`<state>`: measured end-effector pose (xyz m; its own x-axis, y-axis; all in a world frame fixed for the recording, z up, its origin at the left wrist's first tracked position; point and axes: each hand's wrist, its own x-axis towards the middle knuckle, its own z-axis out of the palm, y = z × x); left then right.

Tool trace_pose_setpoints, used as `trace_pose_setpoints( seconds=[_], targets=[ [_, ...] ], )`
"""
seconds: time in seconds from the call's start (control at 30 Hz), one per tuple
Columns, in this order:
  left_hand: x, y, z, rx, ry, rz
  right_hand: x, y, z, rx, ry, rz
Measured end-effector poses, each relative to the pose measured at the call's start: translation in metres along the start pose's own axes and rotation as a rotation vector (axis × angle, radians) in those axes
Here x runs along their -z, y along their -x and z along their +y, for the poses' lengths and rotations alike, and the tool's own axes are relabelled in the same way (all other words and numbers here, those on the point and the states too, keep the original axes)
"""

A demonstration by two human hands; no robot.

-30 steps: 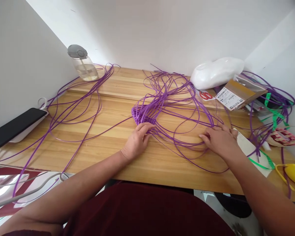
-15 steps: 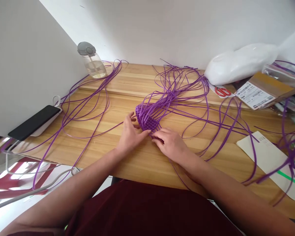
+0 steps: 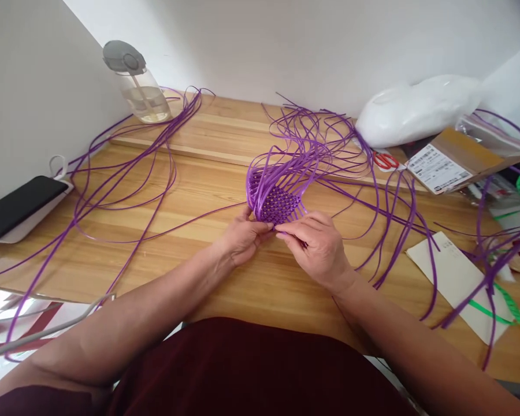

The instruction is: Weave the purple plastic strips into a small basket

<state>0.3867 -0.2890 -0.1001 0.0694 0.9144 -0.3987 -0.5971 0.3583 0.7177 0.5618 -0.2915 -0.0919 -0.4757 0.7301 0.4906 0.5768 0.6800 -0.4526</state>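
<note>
A partly woven purple piece of plastic strands (image 3: 278, 203) stands tilted at the middle of the wooden table, its long loose strands (image 3: 303, 159) fanning out toward the back. At its lower left edge, my left hand (image 3: 242, 237) is closed on the woven piece, thumb in front and fingers partly hidden behind it. My right hand (image 3: 318, 242) pinches a purple strand at the piece's lower right corner, thumb and forefinger together. The two hands' fingertips almost meet at the bottom edge.
Long purple strands (image 3: 125, 167) sprawl on the left near a bottle (image 3: 145, 95) and a phone (image 3: 23, 202). Rightward lie red-handled scissors (image 3: 385, 160), a white bag (image 3: 416, 112), a labelled package (image 3: 442, 164), a pale card (image 3: 455, 277) and green tape (image 3: 507, 303).
The woven piece is lifted and turned to show more of its weave. My left hand has closed in underneath its edge, and my right hand has moved slightly right and up. The view has shifted.
</note>
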Motion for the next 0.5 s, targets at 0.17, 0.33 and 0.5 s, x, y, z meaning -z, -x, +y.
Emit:
trace_pose_setpoints(
  seconds=[0.17,0.33,0.5],
  targets=[
    [0.007,-0.002,-0.011,-0.022,0.044,-0.120,-0.005,0.003,0.006,-0.349,-0.257,-0.037],
    [0.011,-0.004,-0.016,-0.031,0.076,-0.156,-0.004,-0.003,0.007,-0.390,-0.239,-0.040],
    [0.009,-0.005,-0.016,-0.025,0.092,-0.169,0.012,0.000,-0.017,-0.075,0.267,0.007]
  ],
)
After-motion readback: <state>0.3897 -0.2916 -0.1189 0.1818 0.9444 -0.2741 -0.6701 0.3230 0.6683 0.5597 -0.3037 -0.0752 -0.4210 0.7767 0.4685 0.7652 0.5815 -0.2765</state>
